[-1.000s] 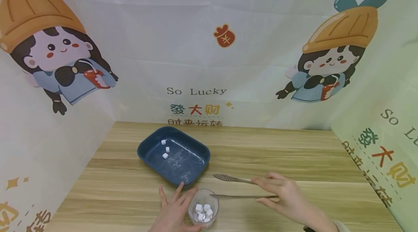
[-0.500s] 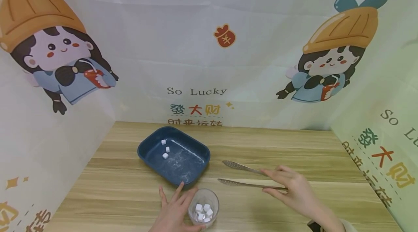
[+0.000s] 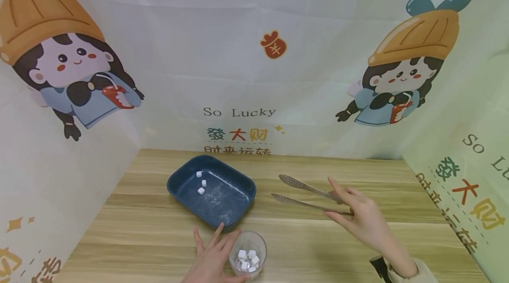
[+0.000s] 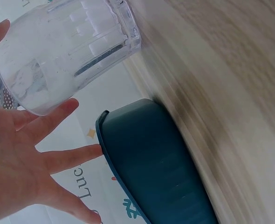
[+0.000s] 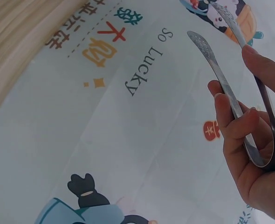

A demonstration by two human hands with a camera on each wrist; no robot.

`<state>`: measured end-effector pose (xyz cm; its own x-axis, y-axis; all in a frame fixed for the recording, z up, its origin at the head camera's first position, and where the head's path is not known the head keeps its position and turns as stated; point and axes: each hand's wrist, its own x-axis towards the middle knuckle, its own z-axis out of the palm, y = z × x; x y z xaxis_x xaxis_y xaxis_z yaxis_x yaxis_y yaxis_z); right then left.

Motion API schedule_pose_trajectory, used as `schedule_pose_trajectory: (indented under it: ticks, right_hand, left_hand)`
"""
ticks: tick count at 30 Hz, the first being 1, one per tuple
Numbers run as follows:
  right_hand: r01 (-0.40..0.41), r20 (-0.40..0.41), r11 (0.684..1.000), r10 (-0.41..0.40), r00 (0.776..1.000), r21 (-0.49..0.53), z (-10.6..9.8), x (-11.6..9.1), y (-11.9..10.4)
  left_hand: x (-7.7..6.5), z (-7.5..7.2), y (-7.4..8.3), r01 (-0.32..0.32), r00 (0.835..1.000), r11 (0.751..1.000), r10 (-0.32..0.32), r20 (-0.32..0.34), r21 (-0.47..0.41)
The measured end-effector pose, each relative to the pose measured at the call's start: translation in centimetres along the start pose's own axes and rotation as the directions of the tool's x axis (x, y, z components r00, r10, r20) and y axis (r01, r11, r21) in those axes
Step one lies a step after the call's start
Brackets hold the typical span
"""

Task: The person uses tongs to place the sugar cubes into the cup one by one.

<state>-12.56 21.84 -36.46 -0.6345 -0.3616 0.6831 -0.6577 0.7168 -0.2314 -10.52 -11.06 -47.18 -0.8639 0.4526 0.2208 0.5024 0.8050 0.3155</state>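
My left hand (image 3: pixel 210 256), fingers spread, holds a clear glass (image 3: pixel 260 243) between thumb and index finger. Its middle finger touches the rim of a dark blue pan (image 3: pixel 226 203), as the left wrist view also shows. Several white cubes (image 3: pixel 245 265) lie at the bottom of the glass. In the pan are 3 small white cubes (image 3: pixel 201 191), towards its left side. To the right of the pan, my right hand (image 3: pixel 363 216) grips metal tongs (image 3: pixel 297 182) with perforated tips. The tongs' arms are spread, and nothing is between the tips.
A wooden table (image 3: pixel 151 239) lies under everything. Pale cloth with printed cartoon figures (image 3: pixel 397 75) and lettering hangs behind it and on both sides. A dark band (image 3: pixel 381 269) is at my right wrist.
My right hand has moved the tongs away from over the glass, up and to the right in the head view. Left hand, glass and pan have stayed in place.
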Motion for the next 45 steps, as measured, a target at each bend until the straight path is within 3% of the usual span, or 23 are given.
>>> schedule_pose_trajectory:
  ticks: [13, 28, 35, 41, 45]
  right_hand:
    - [-0.062, -0.005, 0.998, 0.062, 0.998, 0.000, 0.6, 2.0, 0.1]
    - [-0.044, -0.030, 0.997, 0.046, 0.998, 0.059, 2.7, 5.0, 0.9]
    - [-0.073, 0.025, 0.995, 0.072, 0.997, 0.062, 3.5, 6.9, 0.7]
    - [-0.153, 0.110, 0.984, 0.142, 0.984, 0.093, 4.3, 8.5, 0.5]
    - [-0.166, 0.149, 0.978, 0.146, 0.978, 0.128, 4.9, 9.6, 0.1]
  left_hand:
    - [-0.1, 0.1, -0.1, -0.011, 1.000, 1.000, 0.011, -0.017, 0.002]
    - [0.0, 0.2, -0.1, -0.004, 1.000, 1.000, 0.003, -0.003, -0.008]
    - [-0.1, 0.3, -0.2, 0.000, 1.000, 1.000, 0.000, -0.004, -0.016]
    - [-0.1, 0.4, -0.1, -0.020, 0.998, 1.000, 0.021, -0.057, 0.021]
    - [-0.1, 0.4, -0.1, -0.026, 0.996, 0.999, 0.029, -0.078, 0.038]
